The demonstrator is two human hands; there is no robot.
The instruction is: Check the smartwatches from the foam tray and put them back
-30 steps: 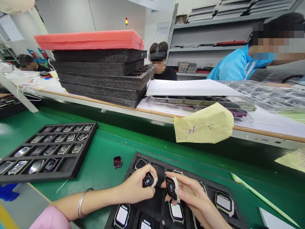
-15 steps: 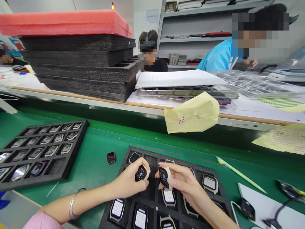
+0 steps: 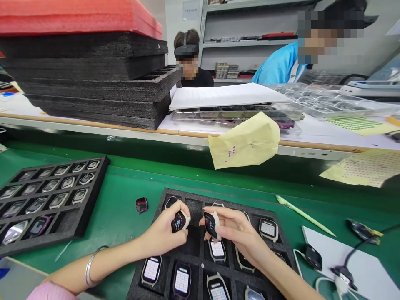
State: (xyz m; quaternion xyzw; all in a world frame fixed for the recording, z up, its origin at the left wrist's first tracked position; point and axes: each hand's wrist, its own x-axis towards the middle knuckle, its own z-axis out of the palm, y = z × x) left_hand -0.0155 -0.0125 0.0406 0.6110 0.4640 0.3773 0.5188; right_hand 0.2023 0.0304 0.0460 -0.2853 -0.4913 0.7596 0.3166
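My left hand [image 3: 170,229] is closed around a smartwatch [image 3: 178,221] without a strap; its dark screen is lit with a small blue picture. A second, similar watch [image 3: 211,225] with a pale case sits between the thumb and fingers of my right hand [image 3: 233,227]. Both watches are held up, apart from each other, over a black foam tray [image 3: 196,266]. Several watches lie in the tray's compartments, among them one with a white lit screen [image 3: 182,280]. My right hand hides part of the tray.
On the green bench, another foam tray of watches [image 3: 103,166] lies left, beside a small purple watch case [image 3: 141,204]. A green pen [image 3: 304,214], white board [image 3: 359,262] and cables lie right. Stacked black foam [image 3: 93,83] stands on the shelf ahead; two people are behind it.
The whole view has shifted slightly, with things appearing a little further left and higher. Both hands keep hold of their watches, in nearly the same pose over the tray.
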